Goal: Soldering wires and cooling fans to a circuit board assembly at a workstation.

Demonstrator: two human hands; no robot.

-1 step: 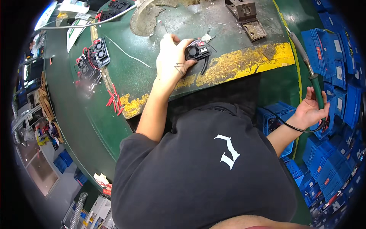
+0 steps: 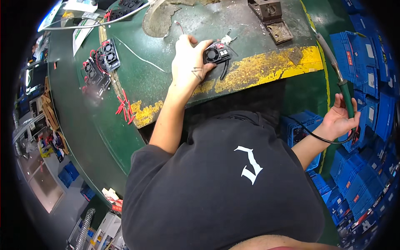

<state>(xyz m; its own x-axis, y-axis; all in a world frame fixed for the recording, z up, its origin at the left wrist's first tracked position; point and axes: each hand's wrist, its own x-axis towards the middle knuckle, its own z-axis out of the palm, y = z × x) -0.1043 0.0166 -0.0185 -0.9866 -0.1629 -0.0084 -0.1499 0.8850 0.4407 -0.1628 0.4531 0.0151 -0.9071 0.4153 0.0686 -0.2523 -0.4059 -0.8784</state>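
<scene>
Partly behind left hand (image 2: 186, 61), fan unit (image 2: 217, 54)

Fan module (image 2: 216, 54) near front of bench (image 2: 141, 85); fan units (image 2: 111, 56) left, metal holder (image 2: 268, 11) behind right; crates (image 2: 348, 58) farther right.

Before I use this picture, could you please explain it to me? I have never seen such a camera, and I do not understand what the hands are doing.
There is no machine here, only a person's bare hands. A wide fisheye camera on the head looks down, so edges look bent and the dark shirt fills the lower middle. The left hand grips a small black fan at the worn green workbench. The right hand, out to the side, holds what looks like a soldering iron by its green handle, tip pointing away. Farther left lie other fan units and red pieces; blue crates are at the right.
</scene>
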